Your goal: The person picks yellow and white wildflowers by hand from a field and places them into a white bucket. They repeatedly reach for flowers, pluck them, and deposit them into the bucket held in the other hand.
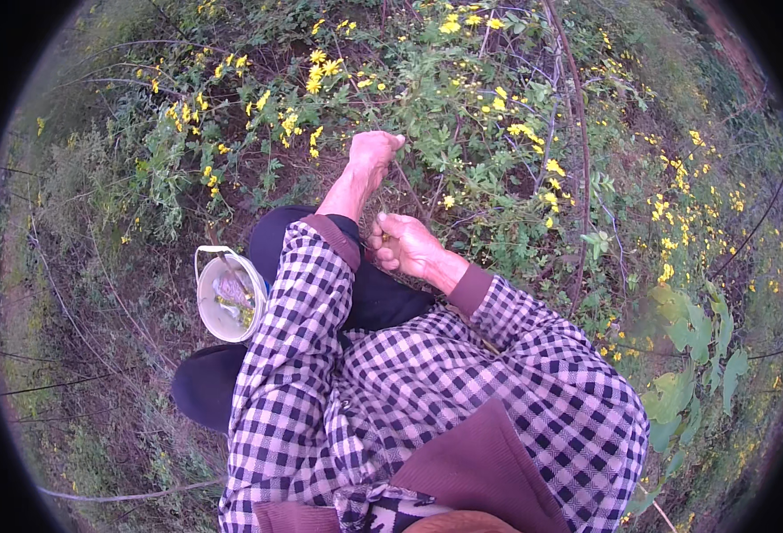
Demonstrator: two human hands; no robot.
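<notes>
My left hand (370,154) reaches forward into the flowering plants, back up and fingers curled. What lies inside its fingers is hidden. Closer to my body, my right hand (410,246) is curled palm up above my dark-trousered knee (384,296), with a bit of yellow, seemingly picked flower heads, showing between its fingers. Thin stems pass close to both hands. Beyond them grow leafy green plants (424,120) with yellow daisy-like flowers (318,70). A white plastic bucket (206,310) stands left of my left forearm, holding some yellow flowers (246,313) and crumpled clear plastic.
A thick brown stem (581,133) arches upright at the right of the plants. Bare thin twigs (65,293) cross the undergrowth on the left. Broad green leaves (681,393) rise near my right elbow. More yellow flowers (664,206) spread over the slope at right.
</notes>
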